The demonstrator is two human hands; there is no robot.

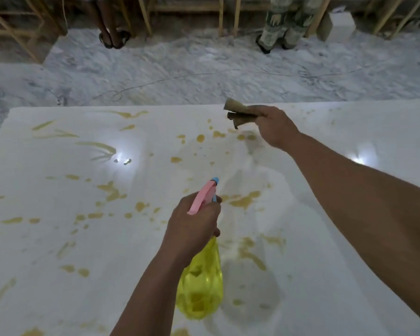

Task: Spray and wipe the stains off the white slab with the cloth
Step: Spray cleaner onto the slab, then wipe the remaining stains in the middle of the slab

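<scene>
yellow bottle (200, 289), pink sprayer (201, 198), yellow-stained white slab (58, 238)

My white slab (66, 241) fills the near part of the view, its far edge running across from left to right and its far-left corner cut off at a slant. Yellow-brown stains (244, 201) lie all over it: long streaks at the far left, round drops in the middle towards the far edge, thicker blotches nearer me and along the near-left edge. The far right part looks almost clean. Two bright glares of light show on its surface, one left of centre, one right.
</scene>
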